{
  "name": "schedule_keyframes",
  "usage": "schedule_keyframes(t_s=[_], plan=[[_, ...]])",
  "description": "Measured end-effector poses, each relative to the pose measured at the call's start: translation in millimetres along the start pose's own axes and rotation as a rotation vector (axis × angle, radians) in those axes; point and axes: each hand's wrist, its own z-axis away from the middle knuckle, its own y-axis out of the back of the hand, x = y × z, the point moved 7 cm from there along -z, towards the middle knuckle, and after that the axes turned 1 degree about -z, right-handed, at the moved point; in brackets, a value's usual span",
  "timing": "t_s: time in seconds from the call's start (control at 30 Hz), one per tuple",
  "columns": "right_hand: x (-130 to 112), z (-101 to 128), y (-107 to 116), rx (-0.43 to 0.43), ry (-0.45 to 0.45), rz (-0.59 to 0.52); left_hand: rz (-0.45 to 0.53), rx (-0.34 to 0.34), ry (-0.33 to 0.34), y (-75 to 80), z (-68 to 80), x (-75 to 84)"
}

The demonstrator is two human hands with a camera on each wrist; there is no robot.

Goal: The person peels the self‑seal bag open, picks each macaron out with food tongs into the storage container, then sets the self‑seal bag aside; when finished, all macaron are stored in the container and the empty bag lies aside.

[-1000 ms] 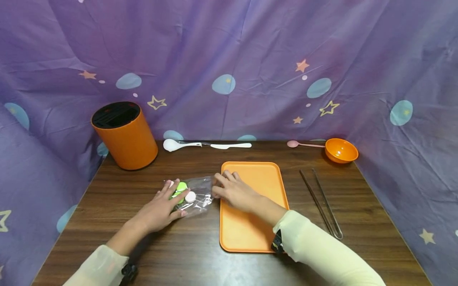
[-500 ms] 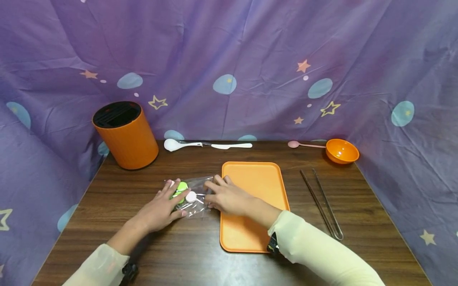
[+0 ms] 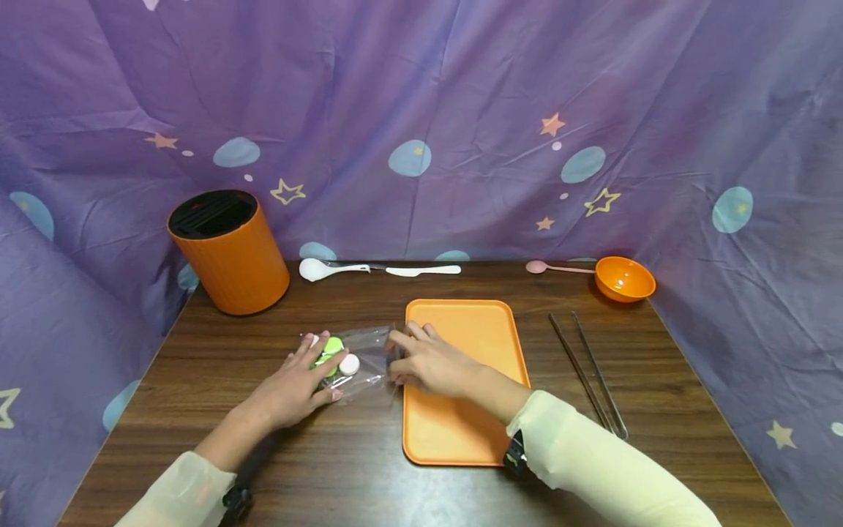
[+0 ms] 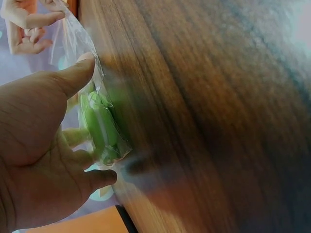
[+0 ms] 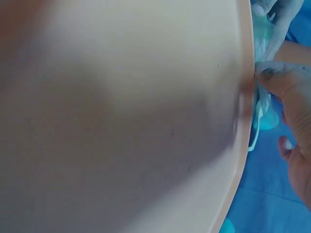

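Note:
A clear plastic bag point(image 3: 370, 342) lies on the table left of the orange tray point(image 3: 454, 435), with several round green pieces point(image 3: 334, 345) and a round white piece point(image 3: 350, 364) inside. My left hand point(image 3: 290, 388) rests on the filled end of the bag, fingers spread and straight. In the left wrist view, its thumb and fingers lie around the green pieces point(image 4: 101, 125). My right hand point(image 3: 435, 362), above the tray's left edge, pinches the bag's right end between thumb and fingers. The right wrist view shows those pinching fingertips point(image 5: 272, 77) beside the tray's rim.
An orange knife block point(image 3: 240, 271) stands at the back left. Along the back lie a white ladle point(image 3: 316, 269), a white knife point(image 3: 421, 271) and a pink spoon point(image 3: 536, 267), beside an orange bowl point(image 3: 624, 279). Metal tongs point(image 3: 599, 380) lie right of the tray.
My right hand moves left along the bag, then back right with the bag's end, which looks stretched flatter now. My left hand stays in place on the bag.

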Motion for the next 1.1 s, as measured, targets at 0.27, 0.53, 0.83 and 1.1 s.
schedule_keyframes(t_s=[0.27,0.53,0.83,1.1], plan=[[3,3,-1,-0.041,-0.103,-0.127,0.046,-0.019,0.038,-0.4,2.4,-6.1],[12,-1,-5,0.077,-0.304,-0.503,0.081,0.027,0.039,5.5,3.6,-10.1],[7,-10,-6,0.190,-0.422,-0.703,0.108,0.042,0.045,15.2,3.5,-21.4],[5,-14,3,0.303,-0.449,-0.735,0.154,-0.016,0.035,16.3,2.0,-34.5]])
